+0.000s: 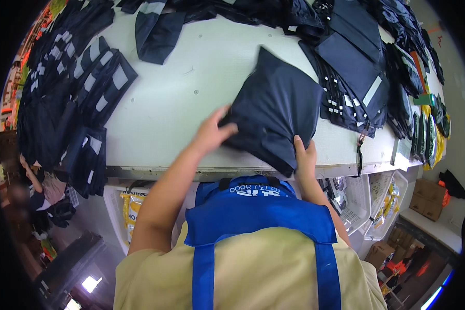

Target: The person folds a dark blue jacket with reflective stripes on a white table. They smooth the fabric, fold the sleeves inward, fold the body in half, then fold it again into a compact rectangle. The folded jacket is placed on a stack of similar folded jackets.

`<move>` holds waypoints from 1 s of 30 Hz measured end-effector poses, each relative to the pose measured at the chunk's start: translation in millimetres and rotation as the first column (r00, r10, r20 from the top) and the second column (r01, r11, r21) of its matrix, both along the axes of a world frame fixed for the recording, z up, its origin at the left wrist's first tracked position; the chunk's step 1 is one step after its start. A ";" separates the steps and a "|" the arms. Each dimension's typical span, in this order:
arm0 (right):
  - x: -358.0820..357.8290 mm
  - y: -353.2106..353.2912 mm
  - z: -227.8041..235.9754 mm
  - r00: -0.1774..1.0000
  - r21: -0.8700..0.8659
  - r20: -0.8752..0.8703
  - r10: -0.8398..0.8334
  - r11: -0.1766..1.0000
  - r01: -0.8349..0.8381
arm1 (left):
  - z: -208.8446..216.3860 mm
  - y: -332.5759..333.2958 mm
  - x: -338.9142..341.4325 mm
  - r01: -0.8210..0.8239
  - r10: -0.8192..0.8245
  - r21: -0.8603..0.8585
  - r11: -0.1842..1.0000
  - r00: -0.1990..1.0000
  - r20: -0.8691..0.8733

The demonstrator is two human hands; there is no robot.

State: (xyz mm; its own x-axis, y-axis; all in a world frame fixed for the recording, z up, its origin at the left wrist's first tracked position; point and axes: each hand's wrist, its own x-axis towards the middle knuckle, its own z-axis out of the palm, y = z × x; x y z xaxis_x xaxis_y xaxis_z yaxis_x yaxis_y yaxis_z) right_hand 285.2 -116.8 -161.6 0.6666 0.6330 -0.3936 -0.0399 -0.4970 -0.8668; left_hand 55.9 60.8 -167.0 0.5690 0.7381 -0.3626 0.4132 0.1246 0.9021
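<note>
A dark, slightly glossy plastic bag point(280, 103) lies tilted over the white worktable in front of me, one corner pointing away. My right hand point(305, 155) grips its near right edge, thumb on top and the fingers partly hidden underneath. At the bag's left edge is my left hand point(214, 129), a little blurred, with thumb and fingers spread apart. Whether anything is inside the bag cannot be seen.
Piles of dark bags with white labels point(106, 77) cover the left side of the table point(165, 119). More dark bags point(354, 62) are stacked at the right. White plastic baskets point(359, 201) stand below the front edge. Another person point(33, 191) is at far left.
</note>
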 end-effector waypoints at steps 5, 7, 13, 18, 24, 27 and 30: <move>-35.3 -21.8 40.8 0.648 -0.075 -0.124 0.751 0.644 -0.761 | -12.1 41.7 20.0 -0.320 0.358 0.369 0.872 0.933 -0.037; -24.6 5.4 72.5 0.577 -0.086 -0.043 0.815 0.573 -0.815 | 1.4 13.0 20.9 -0.244 0.301 0.363 0.899 0.947 -0.109; -11.7 136.9 62.2 0.507 -0.057 0.657 0.558 0.708 -0.704 | 0.8 -22.2 10.7 -0.182 0.236 0.293 0.939 0.959 -0.159; -6.8 202.7 11.5 0.523 -0.166 0.230 0.821 0.563 -0.810 | -11.7 7.2 0.9 -0.215 0.194 -0.192 0.958 0.973 -0.122; 6.6 179.3 16.7 0.497 -0.203 0.172 0.851 0.524 -0.827 | -14.7 15.2 18.1 -0.108 0.210 -0.646 0.756 0.974 0.083; 11.0 183.6 36.4 0.499 -0.246 0.018 0.866 0.488 -0.838 | -9.3 7.1 24.5 -0.021 0.201 -0.572 0.820 0.946 0.253; 19.9 190.9 53.2 0.535 -0.155 -0.303 0.788 0.513 -0.844 | -6.1 6.2 22.1 -0.033 0.304 -0.748 0.663 0.925 0.228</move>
